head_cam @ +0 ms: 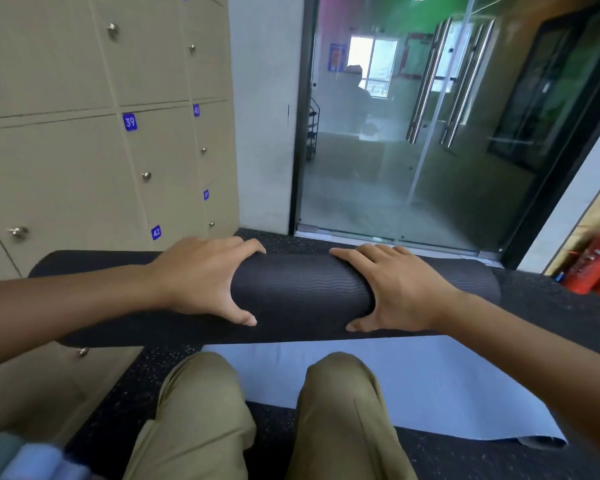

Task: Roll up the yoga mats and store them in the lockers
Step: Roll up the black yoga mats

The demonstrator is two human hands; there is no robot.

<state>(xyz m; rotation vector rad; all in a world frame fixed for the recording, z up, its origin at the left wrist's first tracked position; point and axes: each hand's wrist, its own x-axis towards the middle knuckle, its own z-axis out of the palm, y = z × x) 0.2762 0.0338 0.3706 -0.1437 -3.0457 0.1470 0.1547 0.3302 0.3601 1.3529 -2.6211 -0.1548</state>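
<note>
Hands of the person lie on a rolled dark grey yoga mat [302, 289], one on each side of its middle. The left hand [201, 278] is curled over the top of the roll, with the fingers going over the far side and the thumb stretched along the near side. The right hand [395, 289] grips in the same way, fingers over the top and thumb low on the near side. Both hands hold the mat between fingers and thumb.

The rolled mat is a thick cylinder with a fine wavy ribbed texture on its surface. It lies crosswise in front of the person's knees in khaki trousers [201, 420]. Its left end reaches in front of the beige lockers [66, 178], and its right end is near the red fire extinguishers [593, 265]. I cannot tell if the roll rests on the floor or is lifted a little.

Just under the roll, a flat light blue mat [413, 386] is spread on the black speckled rubber floor [551, 313], under the knees. At the bottom left corner, blurred rolled mats in green and light blue [21, 459] are seen.

The lockers have blue number plates, 39 and 42 among them, and small metal knobs; their doors are closed. Behind the roll stands a glass door [395, 133] with long metal handles.
</note>
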